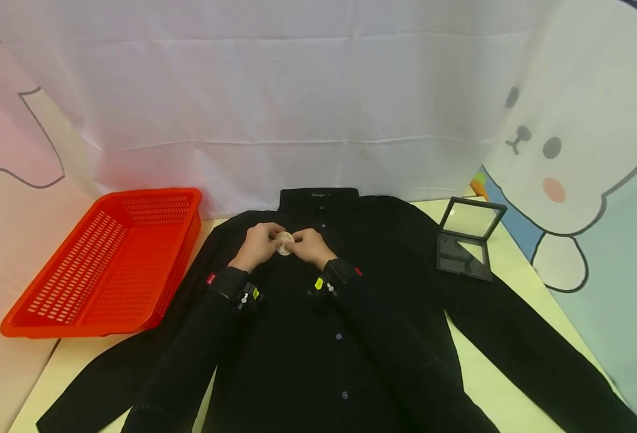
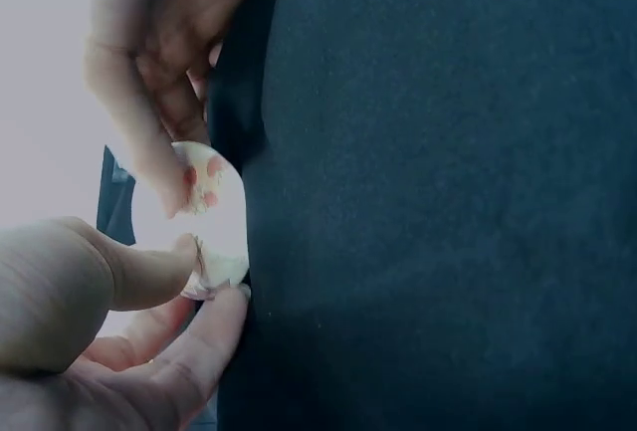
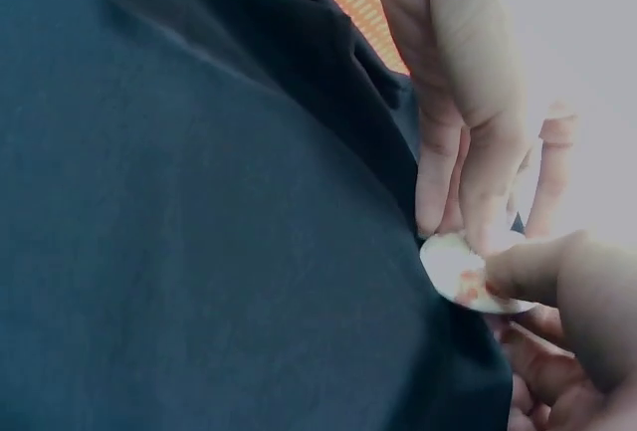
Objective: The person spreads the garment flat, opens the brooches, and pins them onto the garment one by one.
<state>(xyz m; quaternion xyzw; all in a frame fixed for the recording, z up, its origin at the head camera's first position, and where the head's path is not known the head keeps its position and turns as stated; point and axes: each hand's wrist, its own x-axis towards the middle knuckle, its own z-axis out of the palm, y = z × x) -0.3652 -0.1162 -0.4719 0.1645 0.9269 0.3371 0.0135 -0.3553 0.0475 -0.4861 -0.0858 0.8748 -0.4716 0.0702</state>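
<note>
A small round pale badge [image 1: 284, 243] with pink-red marks is at the upper chest of a black button-up shirt [image 1: 389, 252] laid face up on the table. My left hand [image 1: 257, 245] pinches the badge's left side, its thumb on the printed face and its fingers curled behind the edge. From the other side my right hand [image 1: 312, 245] pinches it too, thumb on the face. In the left wrist view the badge [image 2: 224, 217] lies right against the dark cloth, and its back is hidden. Folds of the shirt [image 3: 388, 192] rise around the fingers in the right wrist view.
To the left, a red-orange plastic basket [image 1: 156, 276] stands partly against the left sleeve. An open black hinged case [image 1: 467, 237] with clear panels rests near the right shoulder. The pale tabletop [image 1: 491, 361] shows beside the right sleeve. A white cloth backdrop [image 1: 307, 108] hangs behind.
</note>
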